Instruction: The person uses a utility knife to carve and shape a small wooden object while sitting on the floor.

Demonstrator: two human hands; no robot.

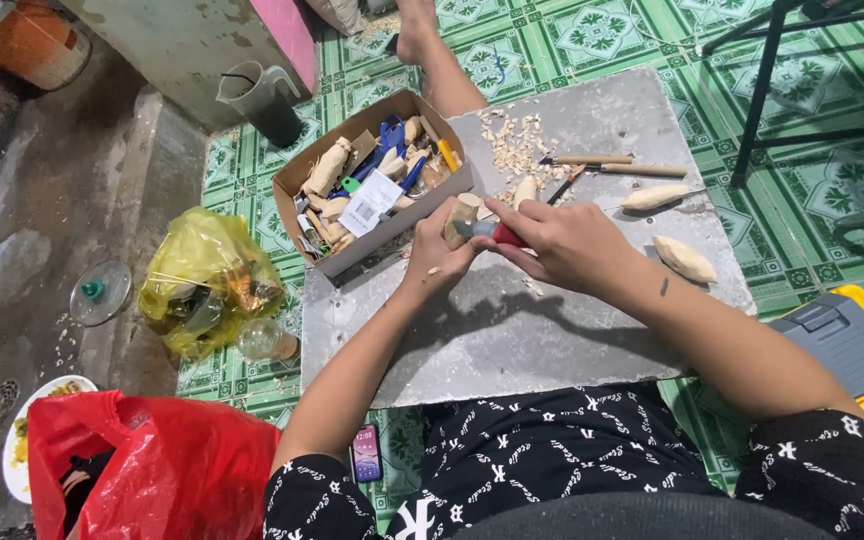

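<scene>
My left hand [439, 252] grips a small pale wooden piece [465, 210] above the grey board [512, 330]. My right hand [562, 240] is closed around a red-handled carving knife [500, 234] whose blade rests against the wood. Both hands meet near the board's middle. Two carved pale wooden shapes lie to the right, one [654, 197] farther, one [685, 258] nearer. A pile of wood shavings [514, 145] lies at the board's far side, beside wooden-handled tools [612, 165].
An open cardboard box [372, 180] of wooden pieces and tools sits at the board's far left. A yellow bag [207, 280], a red bag [152, 465], a grey jug [262, 100], a phone [366, 452] and a yellow toolbox [857, 345] surround me. A stool's black legs [762, 90] stand far right.
</scene>
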